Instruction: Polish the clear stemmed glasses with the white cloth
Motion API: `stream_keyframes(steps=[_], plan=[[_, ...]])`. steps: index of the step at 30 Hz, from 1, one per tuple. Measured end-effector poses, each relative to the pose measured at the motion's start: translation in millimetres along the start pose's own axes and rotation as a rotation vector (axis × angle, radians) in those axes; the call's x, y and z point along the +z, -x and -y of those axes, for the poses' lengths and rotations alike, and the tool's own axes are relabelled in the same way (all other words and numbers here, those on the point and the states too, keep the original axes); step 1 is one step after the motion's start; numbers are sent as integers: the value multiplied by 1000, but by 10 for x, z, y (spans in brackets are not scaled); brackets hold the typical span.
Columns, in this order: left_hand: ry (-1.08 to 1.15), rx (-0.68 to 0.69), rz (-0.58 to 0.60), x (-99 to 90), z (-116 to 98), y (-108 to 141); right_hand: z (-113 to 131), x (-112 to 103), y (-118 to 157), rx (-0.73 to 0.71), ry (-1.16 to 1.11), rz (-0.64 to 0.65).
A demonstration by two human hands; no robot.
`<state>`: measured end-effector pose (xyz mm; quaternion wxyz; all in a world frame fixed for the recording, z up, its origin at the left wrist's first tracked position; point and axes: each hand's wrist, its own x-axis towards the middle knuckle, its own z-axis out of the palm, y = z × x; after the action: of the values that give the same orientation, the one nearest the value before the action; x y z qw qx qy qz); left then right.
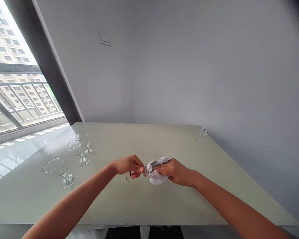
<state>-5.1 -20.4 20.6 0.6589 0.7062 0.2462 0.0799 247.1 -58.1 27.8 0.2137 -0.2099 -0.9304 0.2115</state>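
L hand [133, 166] pinches the stem of a stemmed glass [144, 170] held sideways over the table's near middle [129, 202]; R hand [178, 172] grips a white cloth [157, 178] bunched at its bowl, inside or out hard to tell. Step in hand looks like wiping; next move prob. calls for a steady stem w/ cloth worked round the bowl. 3 upright glasses [69, 179] stand left, 1 small glass [203, 130] far right.

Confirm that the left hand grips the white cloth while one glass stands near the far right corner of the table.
Wrong hand: the head view shows the right hand gripping the white cloth. One glass does stand near the far right corner of the table.
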Motion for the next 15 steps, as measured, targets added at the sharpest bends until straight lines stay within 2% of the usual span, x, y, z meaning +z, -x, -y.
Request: stream_keyframes(steps=[4,7,10,12,13,15], plan=[[416,25,54,113,298,-99,-2,-222,6,-40,119,-6],[604,57,-27,219,416,-135,-61,-348,104,80,137,-110],[649,62,-286,281,401,-134,-163,-343,250,269,244,-330],[550,15,-503,292,357,-141,-208,-256,318,330,370,-485],[464,-15,-597,293,336,-153,-213,-193,332,329,432,-525],[275,-59,-724,303,303,-196,-184,-40,312,293,531,-509]])
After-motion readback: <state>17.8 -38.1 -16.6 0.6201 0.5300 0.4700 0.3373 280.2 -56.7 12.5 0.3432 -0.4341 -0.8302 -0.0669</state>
